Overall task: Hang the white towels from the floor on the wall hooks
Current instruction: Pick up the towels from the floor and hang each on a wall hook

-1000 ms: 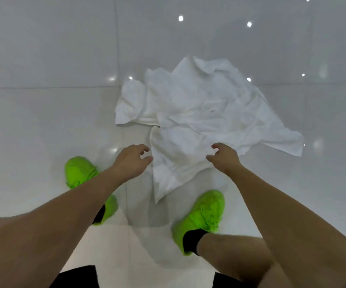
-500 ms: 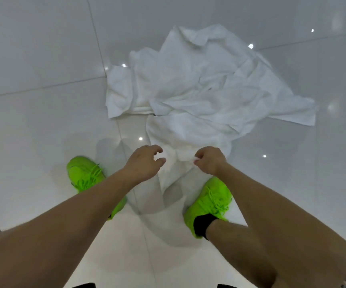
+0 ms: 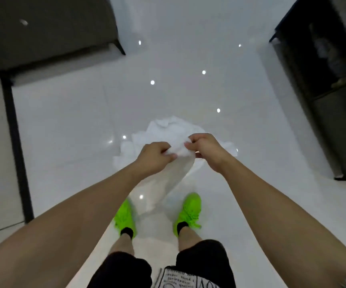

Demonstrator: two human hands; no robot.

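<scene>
**Both hands on 1 towel**

Left hand [image 3: 154, 157] & right hand [image 3: 204, 149] up in front, close together, arms out. Fingers of both curled, pinching top edge of a white towel [image 3: 173, 177]. Bit of cloth bunched between the 2 hands. Rest of towel hanging down toward floor [image 3: 74, 125], low end near the feet; can't tell if touching floor.

Behind the hands: more white cloth in a heap [image 3: 165, 126] on shiny white tiles. Blurry, so can't tell how many towels in there, or where held one ends & heap starts.

Below: 2 bright green shoes [image 3: 188, 213], black socks, black shorts [image 3: 205, 260] w/ a white printed patch. Feet apart, towel end between them.

Dark seat [image 3: 47, 30] top left. Dark cabinet [image 3: 334, 90] at right edge. Small white light spots on floor. No hooks in view.
</scene>
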